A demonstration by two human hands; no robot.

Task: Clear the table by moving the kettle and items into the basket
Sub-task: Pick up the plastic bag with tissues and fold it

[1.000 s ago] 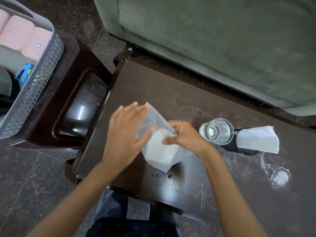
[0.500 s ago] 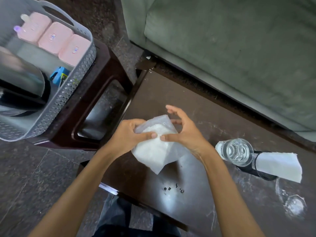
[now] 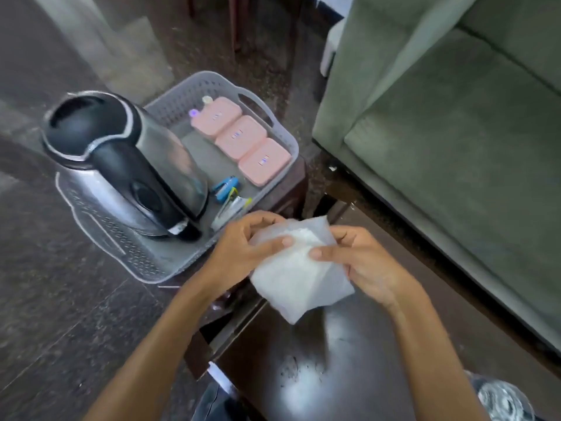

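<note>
Both hands hold a clear plastic bag of white powder point(image 3: 299, 279) above the left end of the dark wooden table point(image 3: 343, 366). My left hand point(image 3: 243, 253) pinches its top left part and my right hand point(image 3: 361, 262) grips its right side. Just left of the bag stands a grey perforated basket point(image 3: 273, 117). Inside it are a steel and black kettle point(image 3: 127, 165), three pink boxes point(image 3: 239, 138), a blue stapler point(image 3: 224, 189) and some small packets point(image 3: 230, 208).
A green sofa point(image 3: 455, 132) runs along the right side, close to the table. The basket rests on a dark wooden stool point(image 3: 299, 183). A clear glass point(image 3: 501, 402) shows at the bottom right corner. Dark stone floor point(image 3: 60, 299) lies to the left.
The view has swung left, bringing the whole basket and kettle into sight. Both hands have carried the bag leftward, close to the basket's near corner.
</note>
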